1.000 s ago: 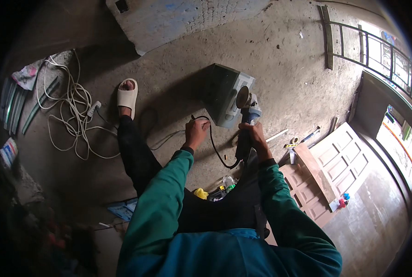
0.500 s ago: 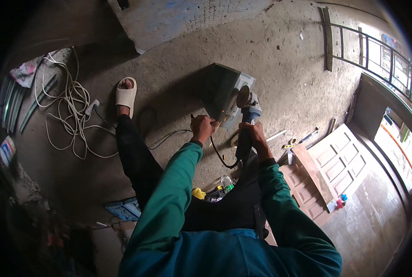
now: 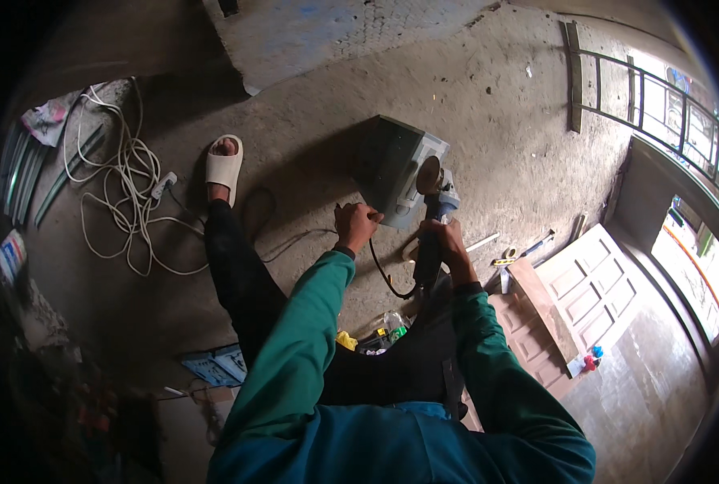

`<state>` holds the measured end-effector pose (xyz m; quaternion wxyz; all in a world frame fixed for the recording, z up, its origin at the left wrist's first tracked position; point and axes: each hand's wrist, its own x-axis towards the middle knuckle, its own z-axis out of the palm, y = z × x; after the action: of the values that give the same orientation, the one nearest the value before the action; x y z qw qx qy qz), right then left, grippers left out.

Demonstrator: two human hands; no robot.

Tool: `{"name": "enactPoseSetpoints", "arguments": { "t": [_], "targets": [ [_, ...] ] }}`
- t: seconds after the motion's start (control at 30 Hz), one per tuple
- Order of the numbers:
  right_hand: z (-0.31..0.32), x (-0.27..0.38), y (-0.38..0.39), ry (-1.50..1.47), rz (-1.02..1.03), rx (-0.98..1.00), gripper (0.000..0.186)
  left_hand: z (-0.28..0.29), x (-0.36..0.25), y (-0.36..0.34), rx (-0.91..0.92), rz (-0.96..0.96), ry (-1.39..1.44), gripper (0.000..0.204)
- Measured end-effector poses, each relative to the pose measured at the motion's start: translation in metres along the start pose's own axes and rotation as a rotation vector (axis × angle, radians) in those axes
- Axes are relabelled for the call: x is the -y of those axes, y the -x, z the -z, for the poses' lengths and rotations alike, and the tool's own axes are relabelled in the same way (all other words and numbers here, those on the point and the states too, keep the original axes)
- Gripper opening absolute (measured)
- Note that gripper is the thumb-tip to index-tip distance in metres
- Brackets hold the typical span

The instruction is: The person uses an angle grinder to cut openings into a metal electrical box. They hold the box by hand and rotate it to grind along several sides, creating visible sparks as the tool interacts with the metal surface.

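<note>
My right hand [image 3: 451, 242] was wrapped around the angle grinder [image 3: 428, 264] just right of the frame's centre, its disc [image 3: 429, 176] overlapping the grey box [image 3: 385, 165]. Apart from it, nearer centre, my left hand [image 3: 356, 226] was closed on the black cord [image 3: 383, 277]. White cable [image 3: 123, 210] lay tangled at left.

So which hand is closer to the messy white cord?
Left. The left hand is to the right of the white cord, beyond the outstretched leg; the right hand, gripping the grinder, is farther right.
</note>
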<state>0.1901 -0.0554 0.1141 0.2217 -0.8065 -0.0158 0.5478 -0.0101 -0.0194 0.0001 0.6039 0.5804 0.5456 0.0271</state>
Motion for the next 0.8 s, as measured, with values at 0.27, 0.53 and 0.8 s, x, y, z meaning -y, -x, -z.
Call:
{"name": "enactPoseSetpoints", "arguments": {
  "t": [0.27,0.53,0.8],
  "targets": [
    [-0.019,0.02,0.016,0.014,-0.037,0.033,0.016,0.064,0.002,-0.108,-0.312,-0.484,-0.012,0.016],
    [-0.001,-0.001,0.002,0.029,-0.014,0.028,0.022,0.045,-0.05,-0.2,-0.12,-0.66,-0.399,0.027],
    [-0.015,0.009,0.01,0.067,-0.05,0.0,0.026,0.022,-0.035,-0.223,-0.162,-0.797,-0.293,0.019]
  ]
}}
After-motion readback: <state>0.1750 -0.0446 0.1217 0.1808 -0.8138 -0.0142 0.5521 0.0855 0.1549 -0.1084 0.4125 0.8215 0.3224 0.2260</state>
